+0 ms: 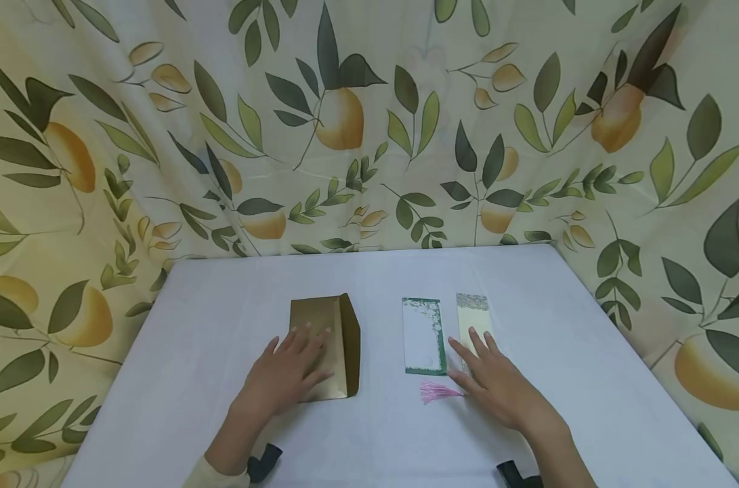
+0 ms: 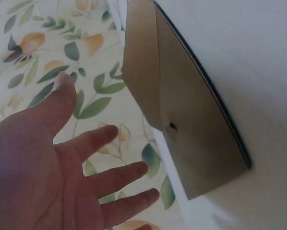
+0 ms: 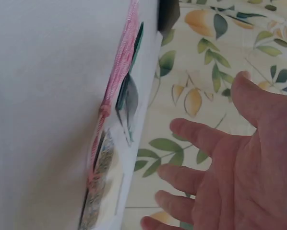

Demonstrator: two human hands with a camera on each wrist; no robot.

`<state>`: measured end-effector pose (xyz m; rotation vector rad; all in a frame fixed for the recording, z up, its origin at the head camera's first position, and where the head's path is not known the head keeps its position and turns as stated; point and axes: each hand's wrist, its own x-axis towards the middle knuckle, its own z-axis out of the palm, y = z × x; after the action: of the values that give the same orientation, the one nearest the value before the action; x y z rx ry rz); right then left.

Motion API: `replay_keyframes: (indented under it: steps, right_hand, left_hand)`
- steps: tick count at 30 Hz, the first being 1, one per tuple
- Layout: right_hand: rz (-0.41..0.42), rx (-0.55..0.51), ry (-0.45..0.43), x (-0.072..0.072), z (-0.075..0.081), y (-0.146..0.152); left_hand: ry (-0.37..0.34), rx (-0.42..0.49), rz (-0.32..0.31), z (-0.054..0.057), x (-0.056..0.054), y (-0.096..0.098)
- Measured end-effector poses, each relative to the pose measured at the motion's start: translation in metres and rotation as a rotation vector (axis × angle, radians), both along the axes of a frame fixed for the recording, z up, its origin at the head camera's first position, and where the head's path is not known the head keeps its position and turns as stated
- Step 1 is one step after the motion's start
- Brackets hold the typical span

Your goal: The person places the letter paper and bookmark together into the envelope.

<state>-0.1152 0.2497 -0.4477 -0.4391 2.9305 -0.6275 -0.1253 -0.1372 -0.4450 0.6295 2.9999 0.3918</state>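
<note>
On the white table, a gold envelope (image 1: 313, 315) lies left of centre with its flap opened out to the right. Over it hovers my left hand (image 1: 280, 376), fingers spread; the left wrist view shows the envelope (image 2: 196, 100) apart from the fingers. A white card (image 1: 420, 339) with a green floral border lies right of centre. Beside it is a cream bookmark (image 1: 474, 315) with glittery ends, partly hidden beneath my right hand (image 1: 500, 386). That hand is spread too and holds nothing. A pink tassel (image 1: 437, 392), its cord running to the bookmark, lies nearest me.
A white cloth covers the table (image 1: 381, 440). Behind and at both sides hangs a curtain (image 1: 369, 176) printed with fruit and leaves. A black strap piece (image 1: 264, 463) shows by my left wrist, another strap piece (image 1: 515, 474) by the right.
</note>
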Motion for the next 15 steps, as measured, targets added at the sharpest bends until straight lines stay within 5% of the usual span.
replay_keyframes:
  steps: [8, 15]
  right_hand:
    - [0.011, 0.001, -0.096, -0.009, 0.009, -0.012]
    - [0.053, 0.038, -0.118, -0.019, 0.012, -0.020]
  left_hand:
    - [-0.021, -0.015, 0.019, -0.009, -0.022, 0.012]
    - [-0.120, 0.027, 0.098, -0.015, -0.040, 0.032]
